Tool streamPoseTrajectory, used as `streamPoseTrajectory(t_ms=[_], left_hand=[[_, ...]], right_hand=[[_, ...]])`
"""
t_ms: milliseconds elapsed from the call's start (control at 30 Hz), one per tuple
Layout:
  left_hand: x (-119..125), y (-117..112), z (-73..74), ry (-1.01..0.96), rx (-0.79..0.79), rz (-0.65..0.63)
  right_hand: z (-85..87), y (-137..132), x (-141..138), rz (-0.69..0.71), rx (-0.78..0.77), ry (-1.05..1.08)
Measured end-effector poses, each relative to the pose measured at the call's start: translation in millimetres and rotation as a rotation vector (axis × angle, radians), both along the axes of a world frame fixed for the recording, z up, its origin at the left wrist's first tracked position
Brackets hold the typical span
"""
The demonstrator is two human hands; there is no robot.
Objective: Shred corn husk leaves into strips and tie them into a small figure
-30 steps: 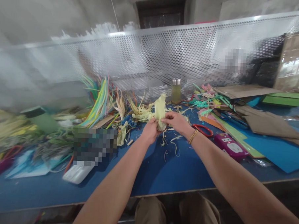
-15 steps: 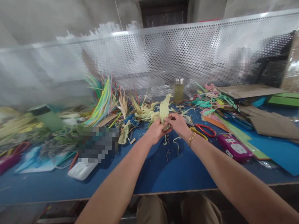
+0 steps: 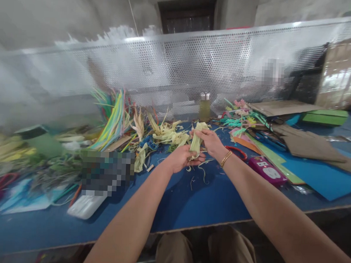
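Apparently light, soft and easily torn, a pale, leaf-like strip (image 3: 196,143) is held above a blue table (image 3: 199,206), its near end pinched by the left hand (image 3: 181,158) and far end by the right hand (image 3: 212,141), sensible places to grip gently.

Blue-topped desk (image 3: 186,213) across the room, perforated metal screen (image 3: 193,58) along its back with glare spots on the rim, gray concrete wall (image 3: 76,11) behind with ragged white patch (image 3: 115,34), dark recessed opening (image 3: 187,21) top center, thin pale cord (image 3: 132,11) left of it, dim under desk.
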State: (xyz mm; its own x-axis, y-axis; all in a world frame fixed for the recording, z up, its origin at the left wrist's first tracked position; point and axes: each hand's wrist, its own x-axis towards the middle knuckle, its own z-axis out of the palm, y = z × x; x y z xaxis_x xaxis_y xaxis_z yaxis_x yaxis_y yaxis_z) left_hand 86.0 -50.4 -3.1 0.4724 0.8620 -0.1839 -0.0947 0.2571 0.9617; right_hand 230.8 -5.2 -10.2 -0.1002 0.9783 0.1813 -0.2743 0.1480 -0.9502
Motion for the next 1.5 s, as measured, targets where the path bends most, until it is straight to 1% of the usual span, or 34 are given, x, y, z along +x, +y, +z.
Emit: streamPoseTrajectory(t_ms=[100, 200, 333, 433, 533, 767, 867, 967, 1100, 1200, 1267, 1333, 1367, 1433, 1467, 1500], left_hand=[[-6, -2, 5.2, 0.055, -0.003, -0.063], [-10, 0, 6.3, 0.088, -0.004, -0.106], [-12, 1, 5.5, 0.103, 0.006, -0.132], [-12, 1, 5.9, 0.130, 0.005, -0.136], [-13, 2, 5.5, 0.154, 0.007, -0.123], [-7, 3, -1.0, 0.139, -0.013, -0.136], [-4, 2, -2.3, 0.161, 0.020, -0.115], [-2, 2, -2.1, 0.193, 0.053, -0.103], [-3, 3, -0.3, 0.226, 0.065, -0.102], [-5, 3, 1.0, 0.248, 0.090, -0.084], [-8, 4, 0.7, 0.276, 0.092, -0.083], [-11, 6, -0.6, 0.304, 0.074, -0.054], [-11, 8, -1.6, 0.307, 0.067, -0.013], [-12, 11, -3.8, 0.263, 0.068, 0.116], [-11, 13, -4.8, 0.215, 0.073, 0.190], [-10, 14, -5.8, 0.154, 0.079, 0.256]], right_hand=[[3.7, 9, 11, -0.057, 0.005, 0.141], [7.0, 13, 20, -0.104, -0.017, 0.247], [8.8, 15, 24, -0.129, -0.046, 0.344], [11.0, 17, 25, -0.184, -0.061, 0.415], [13.5, 19, 27, -0.217, -0.076, 0.419], [17.2, 21, 34, -0.171, -0.168, 0.486], [21.5, 21, 40, -0.179, -0.194, 0.513], [24.3, 21, 44, -0.215, -0.191, 0.519], [23.2, 22, 43, -0.237, -0.188, 0.511], [21.7, 24, 42, -0.244, -0.152, 0.477], [21.4, 27, 47, -0.285, -0.115, 0.457], [21.1, 30, 55, -0.399, -0.061, 0.427], [20.5, 31, 60, -0.475, -0.028, 0.393], [17.8, 32, 65, -0.597, 0.029, 0.277], [15.5, 31, 63, -0.612, 0.047, 0.202], [12.7, 30, 59, -0.577, 0.062, 0.113]])
